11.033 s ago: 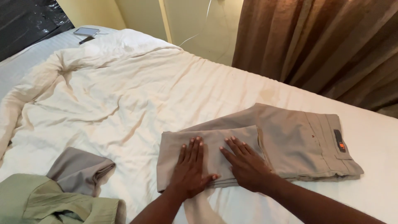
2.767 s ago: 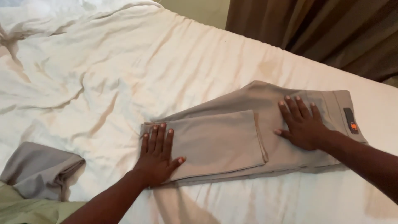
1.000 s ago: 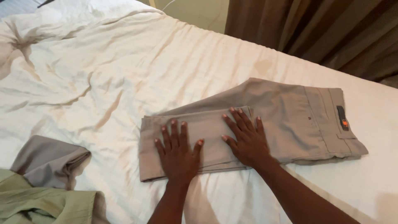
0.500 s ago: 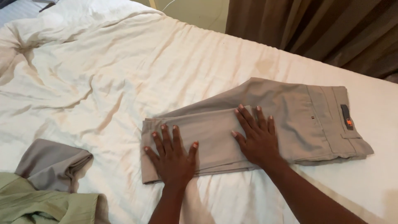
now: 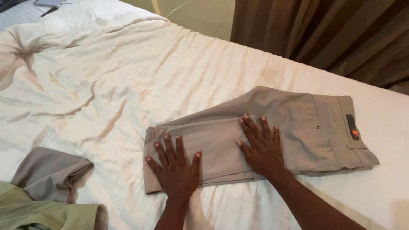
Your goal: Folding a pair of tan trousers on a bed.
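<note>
Rumpled cream sheets cover the bed (image 5: 106, 81). Left hand (image 5: 175, 168) and right hand (image 5: 263, 147) lie flat, fingers spread wide, holding nothing, pressing the folded khaki trousers (image 5: 298, 127) at near centre. Grey cloth (image 5: 51, 172) lies near left.

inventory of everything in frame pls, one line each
trousers: 1, tan, folded on the bed, centre-right
sheet: 1, cream, rumpled, covering the bed
grey garment: 1, grey, bunched at lower left
green garment: 1, pale green, bottom-left corner
curtain: 1, brown, beyond the bed's far edge
flat device: 1, dark, top-left corner, mostly cut off
cable: 1, white, against the wall at top
left hand: 1, flat on the trousers' folded end
right hand: 1, flat on the trousers' middle
</note>
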